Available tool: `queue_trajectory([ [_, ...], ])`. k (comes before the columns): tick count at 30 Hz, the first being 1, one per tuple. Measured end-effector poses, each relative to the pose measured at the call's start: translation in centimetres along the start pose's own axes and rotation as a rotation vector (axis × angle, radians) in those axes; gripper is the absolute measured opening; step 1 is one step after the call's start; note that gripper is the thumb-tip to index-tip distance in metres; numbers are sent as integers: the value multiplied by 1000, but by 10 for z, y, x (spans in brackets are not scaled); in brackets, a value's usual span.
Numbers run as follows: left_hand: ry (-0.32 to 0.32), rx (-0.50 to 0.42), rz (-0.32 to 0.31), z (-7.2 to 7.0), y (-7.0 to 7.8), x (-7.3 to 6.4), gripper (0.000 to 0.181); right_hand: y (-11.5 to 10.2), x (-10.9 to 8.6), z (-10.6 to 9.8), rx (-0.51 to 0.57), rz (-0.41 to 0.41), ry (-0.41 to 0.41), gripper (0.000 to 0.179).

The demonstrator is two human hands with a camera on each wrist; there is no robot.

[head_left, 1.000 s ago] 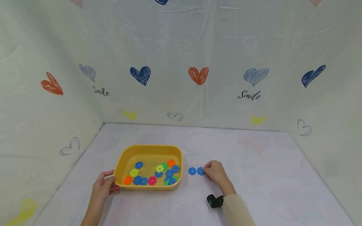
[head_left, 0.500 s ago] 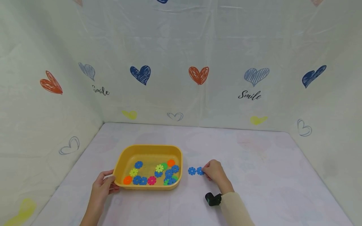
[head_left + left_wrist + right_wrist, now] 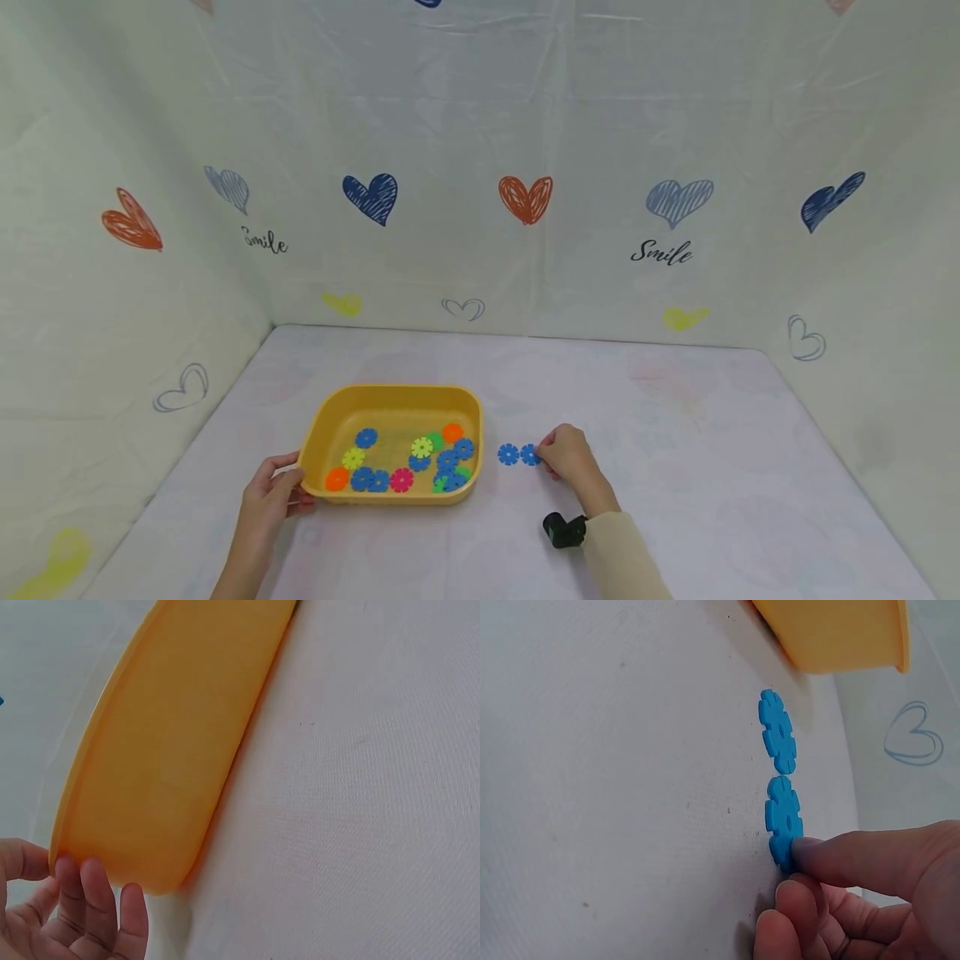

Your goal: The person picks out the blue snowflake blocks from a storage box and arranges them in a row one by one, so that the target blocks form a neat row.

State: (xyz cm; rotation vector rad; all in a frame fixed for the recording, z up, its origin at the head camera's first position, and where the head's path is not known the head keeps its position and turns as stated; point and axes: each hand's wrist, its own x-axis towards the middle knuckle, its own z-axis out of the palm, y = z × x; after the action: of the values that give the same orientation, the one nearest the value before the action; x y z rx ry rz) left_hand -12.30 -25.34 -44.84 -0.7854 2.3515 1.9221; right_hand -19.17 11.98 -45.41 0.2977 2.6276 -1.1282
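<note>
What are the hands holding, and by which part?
Left hand: yellow tray, at its near-left corner. Right hand: rightmost blue disc, by its right edge.

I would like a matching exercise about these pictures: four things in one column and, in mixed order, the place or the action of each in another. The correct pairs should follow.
Column one
1. Left hand
2. Right hand
3. Pink disc
4. Black device

Column two
A. Inside the yellow tray
B. Beside the cuff of the beige sleeve
C. Holding a corner of the yellow tray
D. Pinching a blue disc

Pairs: 1-C, 2-D, 3-A, 4-B
</note>
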Motion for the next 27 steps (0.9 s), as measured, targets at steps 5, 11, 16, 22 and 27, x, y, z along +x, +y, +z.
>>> queue_trajectory([
  [5,54,-6,-30,0,-25,25,32,1,1,-1,-4,8,-8,12],
  [11,63,18,-13,-1,-39,37,35,3,2,0,-6,2,-3,11],
  [16,49,4,-18,-2,-36,34,36,3,1,0,14,-14,3,11],
  [22,53,0,-19,-2,-33,33,33,4,-4,-3,63,-30,2,13],
  [27,49,4,-9,-1,-34,32,35,5,-9,-6,110,-81,30,19],
])
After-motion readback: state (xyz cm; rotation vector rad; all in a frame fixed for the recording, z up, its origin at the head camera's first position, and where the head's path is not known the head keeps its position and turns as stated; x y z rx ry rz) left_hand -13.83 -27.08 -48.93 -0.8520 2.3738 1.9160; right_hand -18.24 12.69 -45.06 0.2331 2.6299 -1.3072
